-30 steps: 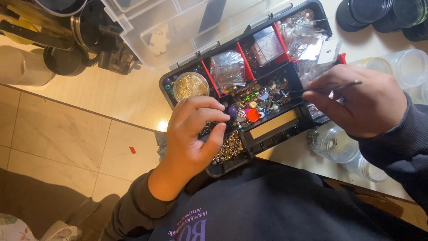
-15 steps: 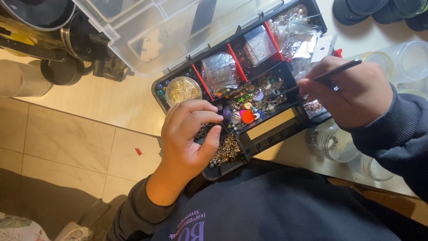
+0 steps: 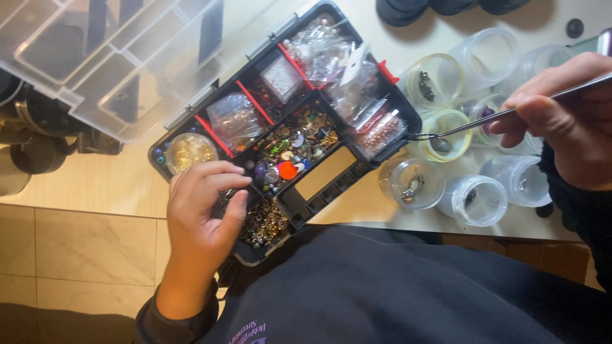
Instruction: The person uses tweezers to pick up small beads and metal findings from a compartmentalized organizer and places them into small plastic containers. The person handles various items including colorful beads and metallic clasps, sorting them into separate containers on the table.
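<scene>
A black compartment box [image 3: 331,181] full of beads and small bags lies open on the table, its clear lid [image 3: 121,57] folded back. My left hand [image 3: 204,216] rests on the box's near left corner, fingers curled over a compartment of small metal rings [image 3: 268,223]. My right hand [image 3: 567,121] holds long metal tweezers [image 3: 484,121]. Their tip hangs over a small clear jar [image 3: 446,130] just right of the box; a tiny dark piece seems pinched there.
Several small clear jars [image 3: 475,200] with a few bits inside stand right of the box. Dark jar lids [image 3: 401,9] lie at the table's far edge. Black camera gear [image 3: 44,140] sits at the left. Tiled floor [image 3: 83,255] shows below the table edge.
My right hand has swung the tweezers from over the box's right compartments out to the jars on the right. My left hand stays on the box's corner.
</scene>
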